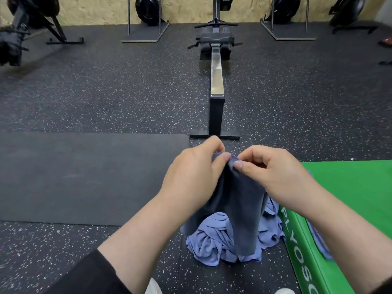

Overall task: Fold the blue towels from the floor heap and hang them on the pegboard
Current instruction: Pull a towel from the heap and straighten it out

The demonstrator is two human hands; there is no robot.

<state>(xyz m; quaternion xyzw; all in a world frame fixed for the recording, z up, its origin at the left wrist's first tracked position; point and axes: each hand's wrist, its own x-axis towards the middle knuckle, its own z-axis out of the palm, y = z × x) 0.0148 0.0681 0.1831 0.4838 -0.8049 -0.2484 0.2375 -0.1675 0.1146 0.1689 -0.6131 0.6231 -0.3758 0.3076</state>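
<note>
A dark blue towel (239, 200) hangs in front of me, pinched at its top edge by both hands. My left hand (195, 168) grips the top from the left. My right hand (275, 172) grips it from the right, thumbs almost touching. Below it, a heap of lighter blue towels (214, 242) lies crumpled on the speckled rubber floor. Another blue towel (320, 240) lies on the green plyo box, partly hidden by my right forearm. No pegboard is in view.
A green plyo box (347, 187) stands at the right, close to the heap. A black mat (84, 177) lies on the floor at the left. A rowing machine (216, 81) runs away from me straight ahead. More gym machines line the far wall.
</note>
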